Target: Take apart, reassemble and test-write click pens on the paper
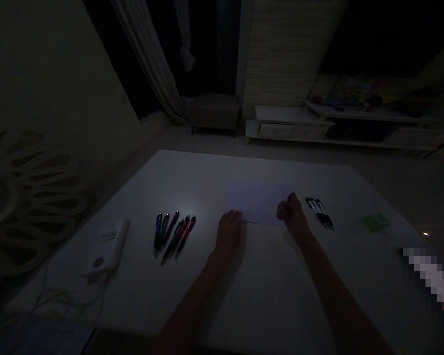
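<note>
A sheet of paper point(257, 197) with fine marks along its lower part lies on the white table. My left hand point(229, 229) rests on the paper's near left corner, palm down, with fingers stretched forward. My right hand point(291, 214) is closed at the paper's right edge. Whatever its fingers hold is too dark to make out. To the left, several click pens point(174, 236) in blue, green, purple and red lie side by side. Right of my right hand are three black-and-silver pens point(320, 213).
On the table's left is a white box-shaped device point(109, 246) with cables point(64, 298). A small green object point(375, 222) sits near the right edge. Beyond the table point(203, 170) are an ottoman point(214, 111) and a low white cabinet point(281, 123). The room is very dim.
</note>
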A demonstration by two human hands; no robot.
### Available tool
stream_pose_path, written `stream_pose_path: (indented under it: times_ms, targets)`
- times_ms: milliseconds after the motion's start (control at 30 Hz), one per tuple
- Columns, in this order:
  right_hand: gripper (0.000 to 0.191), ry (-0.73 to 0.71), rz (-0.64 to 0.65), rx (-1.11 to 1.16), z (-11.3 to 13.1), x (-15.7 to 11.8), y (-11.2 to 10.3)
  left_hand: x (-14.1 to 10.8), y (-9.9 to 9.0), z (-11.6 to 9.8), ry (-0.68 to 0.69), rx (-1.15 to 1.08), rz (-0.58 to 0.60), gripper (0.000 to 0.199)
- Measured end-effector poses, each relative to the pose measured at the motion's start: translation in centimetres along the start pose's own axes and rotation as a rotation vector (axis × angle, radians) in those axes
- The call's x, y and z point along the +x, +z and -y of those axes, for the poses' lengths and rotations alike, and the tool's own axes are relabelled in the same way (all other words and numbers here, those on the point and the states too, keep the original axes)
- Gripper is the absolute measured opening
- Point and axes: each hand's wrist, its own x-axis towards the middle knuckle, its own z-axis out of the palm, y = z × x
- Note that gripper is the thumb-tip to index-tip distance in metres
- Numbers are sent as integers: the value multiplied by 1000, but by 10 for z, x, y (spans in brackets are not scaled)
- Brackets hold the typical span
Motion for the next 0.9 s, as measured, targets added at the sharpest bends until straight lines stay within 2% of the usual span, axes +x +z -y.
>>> stream_pose_path:
  times_ms: [67,167,333,433,567,767,900]
  targets:
    - [53,71,57,263,8,16,5,2,11,4,34,33,44,37]
    - [52,136,122,494,12,31,12,0,18,3,67,61,89,34]
    - [52,261,170,615,4,48,12,-1,12,-1,83,70,71,30]
    - [52,288,167,648,0,55,8,1,9,-2,71,65,50,27]
    - [52,287,159,569,-3,57,6,1,8,-3,90,61,42,27]
    - [51,191,143,215,-5,55,9,1,8,-1,106,70,54,28]
    - [52,158,122,150,-5,56,6,2,7,-1,102,68,53,28]
